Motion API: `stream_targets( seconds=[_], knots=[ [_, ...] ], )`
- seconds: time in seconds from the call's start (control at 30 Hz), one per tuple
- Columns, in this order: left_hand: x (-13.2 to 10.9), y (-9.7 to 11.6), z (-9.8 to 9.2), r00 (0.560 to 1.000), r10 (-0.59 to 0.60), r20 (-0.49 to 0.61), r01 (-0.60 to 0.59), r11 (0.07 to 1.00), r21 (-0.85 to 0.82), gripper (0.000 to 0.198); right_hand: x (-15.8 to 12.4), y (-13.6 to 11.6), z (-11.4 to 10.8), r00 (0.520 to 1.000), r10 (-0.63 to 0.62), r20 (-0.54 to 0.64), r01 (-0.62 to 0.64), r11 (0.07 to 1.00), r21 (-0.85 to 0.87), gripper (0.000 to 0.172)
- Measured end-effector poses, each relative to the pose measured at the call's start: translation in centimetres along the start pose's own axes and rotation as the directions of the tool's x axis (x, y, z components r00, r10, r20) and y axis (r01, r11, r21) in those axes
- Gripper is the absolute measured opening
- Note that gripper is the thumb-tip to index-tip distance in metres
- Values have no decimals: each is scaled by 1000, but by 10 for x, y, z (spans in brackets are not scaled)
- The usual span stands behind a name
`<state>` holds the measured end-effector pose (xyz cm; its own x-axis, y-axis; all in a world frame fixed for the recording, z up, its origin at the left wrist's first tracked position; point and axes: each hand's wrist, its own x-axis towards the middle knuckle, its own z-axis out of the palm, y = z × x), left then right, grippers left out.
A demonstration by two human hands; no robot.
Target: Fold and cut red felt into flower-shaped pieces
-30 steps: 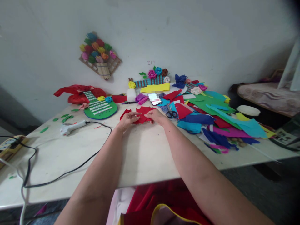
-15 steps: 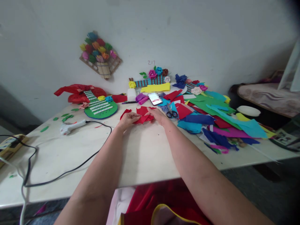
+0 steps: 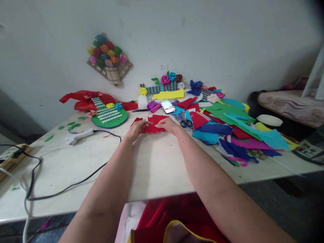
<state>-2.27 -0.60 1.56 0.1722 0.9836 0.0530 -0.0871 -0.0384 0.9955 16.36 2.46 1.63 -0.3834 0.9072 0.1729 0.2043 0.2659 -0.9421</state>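
A piece of red crepe paper (image 3: 153, 124) lies spread on the table between my two hands. At its left edge, my left hand (image 3: 137, 130) has bent fingers on the paper. My right hand (image 3: 170, 125) pinches the paper from the right with thumb and fingertips. Another bit of red paper (image 3: 137, 120) shows just behind my left fingers. Scissors (image 3: 186, 123) with dark handles rest to the right of my right hand. Beyond the red paper lies a phone (image 3: 168, 107) with its screen lit.
Left of my arms are a glue gun (image 3: 79, 135) with a black cord and a green guitar-shaped craft (image 3: 111, 118). Coloured paper sheets (image 3: 227, 111) heap up on the right. Paper flowers (image 3: 165, 79) stand by the wall. A power strip (image 3: 15, 157) sits at the left edge.
My right fingers have drawn together into a pinch on the red paper. The paper looks flatter and more spread out. My left fingers have shifted slightly.
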Motion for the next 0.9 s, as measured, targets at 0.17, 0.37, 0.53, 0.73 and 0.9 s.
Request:
stream_targets(
  seconds=[0.17, 0.37, 0.53, 0.73, 0.9],
  knots=[
    [0, 0, -7, 999, -2, 45, 5, 998, -63, 27, -1, 0, -2, 1000, 27, -4, -26, 997, 69, 22],
    [-3, -1, -5, 998, -47, 30, 48, 999, -18, 23, 0, 3, -2, 999, 46, 9, -46, 996, 81, 25],
    [-3, -1, -6, 996, -68, 62, 68, 998, 6, 27, 1, 6, -2, 998, 51, 32, -54, 996, 76, 30],
    [-3, 0, -5, 995, -84, 56, 83, 996, 21, 26, 2, 8, -2, 998, 24, 51, -28, 997, 74, 32],
    [-3, -2, -5, 996, -48, 81, 46, 998, 33, 31, 2, 8, -2, 999, 30, 40, -33, 997, 75, 32]
  ],
)
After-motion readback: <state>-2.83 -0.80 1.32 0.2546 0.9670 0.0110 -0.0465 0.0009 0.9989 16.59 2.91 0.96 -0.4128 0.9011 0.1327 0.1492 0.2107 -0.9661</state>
